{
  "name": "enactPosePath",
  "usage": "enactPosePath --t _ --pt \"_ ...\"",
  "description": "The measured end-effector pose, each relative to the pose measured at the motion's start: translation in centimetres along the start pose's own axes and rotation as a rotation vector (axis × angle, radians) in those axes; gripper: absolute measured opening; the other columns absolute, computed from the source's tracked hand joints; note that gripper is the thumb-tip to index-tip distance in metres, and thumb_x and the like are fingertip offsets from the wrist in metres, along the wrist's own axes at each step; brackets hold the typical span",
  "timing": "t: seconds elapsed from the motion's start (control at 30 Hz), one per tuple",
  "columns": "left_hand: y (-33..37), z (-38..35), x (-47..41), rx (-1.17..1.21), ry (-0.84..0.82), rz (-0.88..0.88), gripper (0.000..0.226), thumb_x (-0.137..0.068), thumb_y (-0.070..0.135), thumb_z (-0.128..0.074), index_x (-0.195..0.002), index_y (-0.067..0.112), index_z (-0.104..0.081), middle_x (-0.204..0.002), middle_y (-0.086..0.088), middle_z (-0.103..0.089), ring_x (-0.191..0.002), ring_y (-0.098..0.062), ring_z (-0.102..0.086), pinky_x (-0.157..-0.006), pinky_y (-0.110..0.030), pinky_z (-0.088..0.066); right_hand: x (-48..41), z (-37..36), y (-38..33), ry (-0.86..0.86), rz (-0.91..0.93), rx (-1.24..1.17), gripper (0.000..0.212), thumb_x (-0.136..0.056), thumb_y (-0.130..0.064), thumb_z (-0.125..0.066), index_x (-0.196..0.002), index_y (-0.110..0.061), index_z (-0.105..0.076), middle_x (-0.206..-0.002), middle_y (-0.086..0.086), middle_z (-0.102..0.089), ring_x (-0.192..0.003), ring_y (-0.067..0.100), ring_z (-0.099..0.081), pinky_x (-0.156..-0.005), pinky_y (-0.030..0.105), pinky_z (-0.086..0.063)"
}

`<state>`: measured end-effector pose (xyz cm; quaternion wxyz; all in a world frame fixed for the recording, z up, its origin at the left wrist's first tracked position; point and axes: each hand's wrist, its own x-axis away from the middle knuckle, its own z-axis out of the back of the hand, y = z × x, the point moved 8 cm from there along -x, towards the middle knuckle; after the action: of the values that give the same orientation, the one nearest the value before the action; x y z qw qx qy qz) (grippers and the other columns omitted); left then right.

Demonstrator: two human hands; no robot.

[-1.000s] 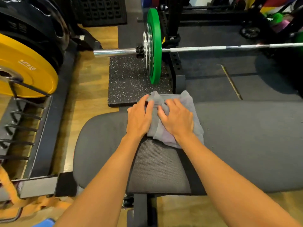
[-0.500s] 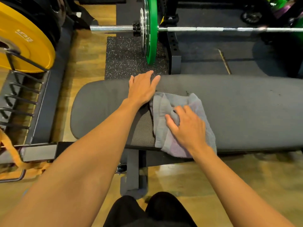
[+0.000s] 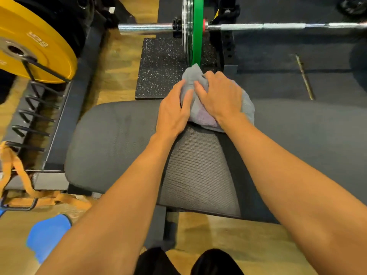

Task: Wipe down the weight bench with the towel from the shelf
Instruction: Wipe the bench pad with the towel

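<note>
A dark grey padded weight bench (image 3: 111, 139) runs left to right across the middle of the head view, with a mesh panel at its centre. A bunched grey towel (image 3: 247, 108) lies on the bench's far edge. My left hand (image 3: 173, 114) presses on the towel's left side, fingers curled over the cloth. My right hand (image 3: 220, 96) lies on top of the towel and grips it, hiding most of it. One corner of the towel sticks up past the far edge.
A barbell (image 3: 278, 26) with a green plate (image 3: 197, 32) hangs just beyond the bench. A yellow plate (image 3: 29, 46) on a plate rack (image 3: 35, 116) stands at the left. Orange straps (image 3: 19, 175) and a blue object (image 3: 47, 235) lie on the wooden floor.
Both hands pushed the towel from the near side of the bench to its far edge. My left hand came off the bare pad onto the towel.
</note>
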<state>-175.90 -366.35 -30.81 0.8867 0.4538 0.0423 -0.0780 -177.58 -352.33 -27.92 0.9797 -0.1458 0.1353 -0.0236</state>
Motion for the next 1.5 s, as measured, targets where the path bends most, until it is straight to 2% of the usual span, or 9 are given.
enactPosePath --t 0.2,0.37,0.5,0.6,0.77,0.9,1.07,1.3,1.5 --pt "2.1 -0.5 1.0 -0.197 -0.083 -0.007 0.043 -0.097 0.044 -0.039 -0.122 0.016 -0.059 -0.119 -0.005 -0.067 -0.11 -0.023 -0.06 -0.091 -0.033 -0.042 12.1 5.1 1.9 -0.031 -0.015 -0.037 0.034 -0.091 -0.049 -0.049 -0.103 -0.019 -0.058 -0.096 0.006 -0.06 -0.081 0.029 -0.06 -0.052 0.031 -0.029" --pt "6.6 -3.2 1.9 -0.359 -0.213 -0.131 0.034 -0.098 0.041 -0.034 -0.084 0.025 -0.059 -0.086 0.002 -0.063 -0.094 -0.029 -0.059 -0.092 -0.048 -0.04 21.4 9.4 3.9 -0.005 -0.031 0.02 0.028 -0.089 -0.047 -0.05 -0.089 -0.02 -0.06 -0.08 0.0 -0.056 -0.066 0.022 -0.058 -0.045 0.026 -0.027" --pt "8.2 -5.5 1.3 -0.257 -0.201 -0.121 0.035 -0.1 0.037 -0.036 -0.09 0.021 -0.065 -0.085 -0.001 -0.067 -0.086 -0.026 -0.058 -0.088 -0.043 -0.038 21.5 9.4 4.6 0.06 -0.066 0.017 0.028 -0.089 -0.046 -0.052 -0.086 -0.02 -0.062 -0.077 -0.001 -0.056 -0.063 0.02 -0.057 -0.041 0.03 -0.037" --pt "7.5 -5.8 1.2 -0.195 -0.053 -0.142 0.034 -0.101 0.03 -0.034 -0.068 0.028 -0.042 -0.061 0.012 -0.046 -0.064 -0.015 -0.04 -0.088 -0.047 -0.038 16.7 8.0 5.6 0.145 -0.153 0.02 0.027 -0.087 -0.045 -0.053 -0.08 -0.02 -0.061 -0.075 -0.003 -0.057 -0.061 0.02 -0.056 -0.042 0.025 -0.03" --pt "6.2 -6.4 -0.2 -0.308 0.043 -0.095 0.039 -0.101 0.034 -0.027 -0.119 0.018 -0.057 -0.092 -0.01 -0.07 -0.089 -0.032 -0.06 -0.085 -0.041 -0.034 4.7 4.2 8.2 0.13 -0.213 -0.02 0.029 -0.089 -0.047 -0.051 -0.091 -0.02 -0.061 -0.092 0.001 -0.064 -0.079 0.024 -0.062 -0.056 0.029 -0.029" --pt "6.1 -6.7 0.1 -0.416 -0.013 -0.084 0.041 -0.102 0.039 -0.025 -0.109 0.012 -0.055 -0.093 -0.014 -0.067 -0.093 -0.036 -0.058 -0.088 -0.042 -0.032 2.3 3.2 8.3 0.062 -0.158 -0.002 0.038 -0.092 -0.05 -0.045 -0.106 -0.019 -0.061 -0.104 0.005 -0.063 -0.092 0.029 -0.061 -0.061 0.033 -0.031" --pt "8.2 -7.0 1.0 -0.315 -0.104 -0.018 0.041 -0.1 0.034 -0.034 -0.132 0.013 -0.05 -0.116 -0.015 -0.067 -0.111 -0.037 -0.056 -0.097 -0.043 -0.032 10.9 6.7 8.4 0.035 -0.113 -0.038 0.033 -0.091 -0.048 -0.05 -0.1 -0.018 -0.06 -0.097 0.007 -0.062 -0.085 0.031 -0.061 -0.056 0.033 -0.032" --pt "14.2 -13.5 1.6 -0.183 -0.385 -0.109 0.041 -0.099 0.039 -0.039 -0.133 0.019 -0.051 -0.125 -0.007 -0.063 -0.118 -0.031 -0.052 -0.1 -0.045 -0.034 24.6 12.4 11.3 0.039 -0.098 -0.001 0.025 -0.087 -0.049 -0.053 -0.088 -0.024 -0.058 -0.08 -0.003 -0.056 -0.067 0.018 -0.057 -0.045 0.028 -0.036" --pt "12.3 -14.3 -0.7 -0.046 -0.176 -0.08 0.031 -0.098 0.04 -0.04 -0.108 0.024 -0.065 -0.095 0.005 -0.064 -0.097 -0.02 -0.052 -0.085 -0.033 -0.024 19.4 11.5 13.9 0.181 -0.141 0.026 0.028 -0.088 -0.047 -0.053 -0.075 -0.022 -0.057 -0.07 -0.005 -0.052 -0.057 0.016 -0.051 -0.041 0.024 -0.026"
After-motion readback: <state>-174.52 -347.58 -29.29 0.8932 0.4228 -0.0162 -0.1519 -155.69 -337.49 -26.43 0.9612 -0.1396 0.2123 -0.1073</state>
